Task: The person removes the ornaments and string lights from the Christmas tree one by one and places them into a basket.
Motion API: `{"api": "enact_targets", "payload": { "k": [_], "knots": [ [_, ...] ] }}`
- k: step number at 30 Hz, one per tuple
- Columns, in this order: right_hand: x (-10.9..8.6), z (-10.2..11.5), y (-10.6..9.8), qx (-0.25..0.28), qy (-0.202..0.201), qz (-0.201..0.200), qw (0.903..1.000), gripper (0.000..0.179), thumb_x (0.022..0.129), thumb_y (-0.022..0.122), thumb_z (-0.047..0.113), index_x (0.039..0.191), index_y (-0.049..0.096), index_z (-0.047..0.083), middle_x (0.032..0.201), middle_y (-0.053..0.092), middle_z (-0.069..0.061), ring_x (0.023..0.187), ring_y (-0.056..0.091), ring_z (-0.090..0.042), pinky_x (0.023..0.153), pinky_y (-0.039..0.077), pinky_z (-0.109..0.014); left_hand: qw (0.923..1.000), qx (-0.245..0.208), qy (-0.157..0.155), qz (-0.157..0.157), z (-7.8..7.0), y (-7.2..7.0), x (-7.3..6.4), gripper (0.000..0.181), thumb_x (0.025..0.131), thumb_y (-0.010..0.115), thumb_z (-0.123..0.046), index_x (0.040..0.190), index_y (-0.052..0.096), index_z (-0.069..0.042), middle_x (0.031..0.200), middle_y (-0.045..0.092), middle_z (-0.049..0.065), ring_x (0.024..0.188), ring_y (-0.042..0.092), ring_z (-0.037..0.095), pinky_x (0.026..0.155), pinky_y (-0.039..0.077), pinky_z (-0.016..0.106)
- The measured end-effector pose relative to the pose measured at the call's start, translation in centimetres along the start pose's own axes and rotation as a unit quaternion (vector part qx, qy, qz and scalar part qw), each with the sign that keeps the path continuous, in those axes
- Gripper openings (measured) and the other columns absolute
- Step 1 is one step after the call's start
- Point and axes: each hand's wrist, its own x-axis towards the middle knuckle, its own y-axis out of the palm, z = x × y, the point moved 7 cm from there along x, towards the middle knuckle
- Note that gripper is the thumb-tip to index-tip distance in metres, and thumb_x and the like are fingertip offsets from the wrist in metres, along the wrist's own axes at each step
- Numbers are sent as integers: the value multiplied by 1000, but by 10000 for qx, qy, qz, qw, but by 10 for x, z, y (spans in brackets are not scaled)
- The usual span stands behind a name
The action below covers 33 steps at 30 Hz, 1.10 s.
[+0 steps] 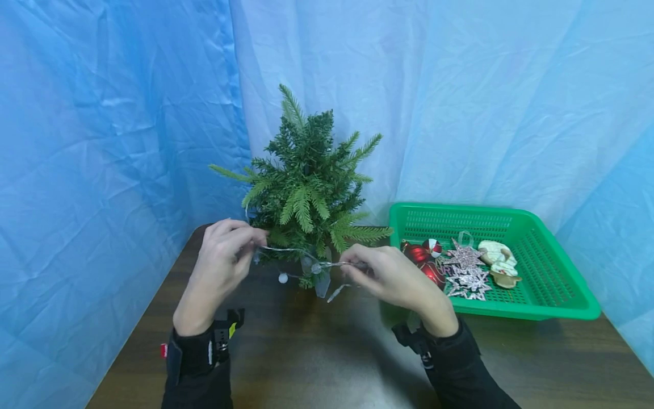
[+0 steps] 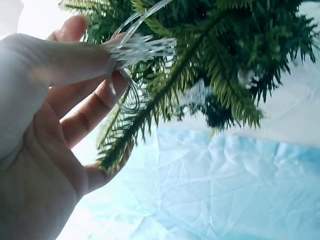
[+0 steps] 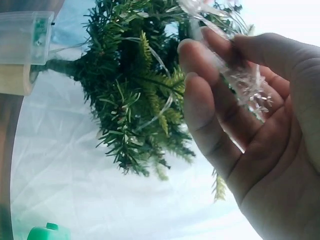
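Note:
A small artificial Christmas tree point(image 1: 309, 176) stands on the table between and behind my hands. A clear-wired string of lights point(image 1: 286, 249) runs across the front of its lower branches. My left hand point(image 1: 217, 255) pinches one part between thumb and fingers; clear plastic pieces and a wire loop point(image 2: 131, 102) stick out there in the left wrist view. My right hand point(image 1: 393, 275) pinches another part, with a clear spiky light cover point(image 3: 250, 90) hanging by the palm. More wire loops through the branches. A white ball point(image 1: 283, 278) hangs low at the tree's left.
On the right, a green basket point(image 1: 572, 292) holds red baubles point(image 1: 433, 275), glittery stars point(image 1: 469, 283) and a cream ornament point(image 1: 497, 255). At the tree's base is a clear plastic box point(image 3: 37, 37) beside the wooden stand point(image 3: 15, 79). Blue cloth point(image 1: 128, 142) hangs behind the table point(image 1: 306, 352).

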Motion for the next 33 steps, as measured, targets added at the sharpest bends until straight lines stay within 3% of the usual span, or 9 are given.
{"api": "enact_targets", "payload": {
  "k": [6, 9, 14, 19, 25, 33],
  "knots": [
    [0, 1, -6, 151, -40, -312, 9994, 12, 99, 66, 11, 111, 68, 11, 95, 73, 5, 78, 66, -1, 64, 55, -27, 9998, 49, 2, -183, -6, -1, 2, 21, 83, 75, 13, 83, 69, -6, 92, 74, 8, 92, 64, 31, 98, 39, 56],
    [0, 2, -7, 249, -84, -322, 9991, 12, 99, 66, 11, 111, 68, 13, 94, 73, 5, 77, 66, -1, 62, 54, -27, 9997, -105, 132, -201, -8, -2, 2, 27, 83, 69, 18, 78, 67, -8, 90, 73, 8, 91, 66, 30, 98, 40, 56],
    [0, 1, -2, 293, -167, 13, 9994, 17, 98, 66, 7, 114, 66, 12, 94, 73, 4, 74, 65, 0, 64, 54, -23, 9991, -51, 366, 230, -9, 2, 1, 42, 82, 53, 22, 66, 66, -14, 98, 77, 7, 96, 67, 28, 98, 39, 59],
    [0, 0, 8, 330, -65, 597, 9977, 17, 98, 65, 8, 114, 67, 12, 97, 74, 4, 85, 69, -3, 76, 57, -24, 9966, 316, 251, 722, -8, 5, -3, 50, 76, 49, 24, 62, 68, -20, 100, 77, 4, 98, 66, 28, 102, 33, 66],
    [0, 1, 15, 382, -38, 893, 9953, 14, 100, 64, 10, 114, 68, 11, 99, 73, 6, 88, 68, -1, 79, 56, -25, 9922, 741, 49, 1000, -6, 4, -5, 50, 79, 49, 19, 65, 73, -23, 101, 77, 1, 106, 62, 29, 109, 21, 70],
    [5, 7, 20, 282, -94, 625, 9976, 14, 99, 65, 8, 112, 69, 10, 96, 74, 5, 81, 67, 1, 75, 55, -20, 9922, 1039, -207, 652, -5, 2, -5, 34, 90, 61, 12, 92, 80, -15, 86, 75, 0, 101, 61, 30, 112, 21, 68]
  ]
}}
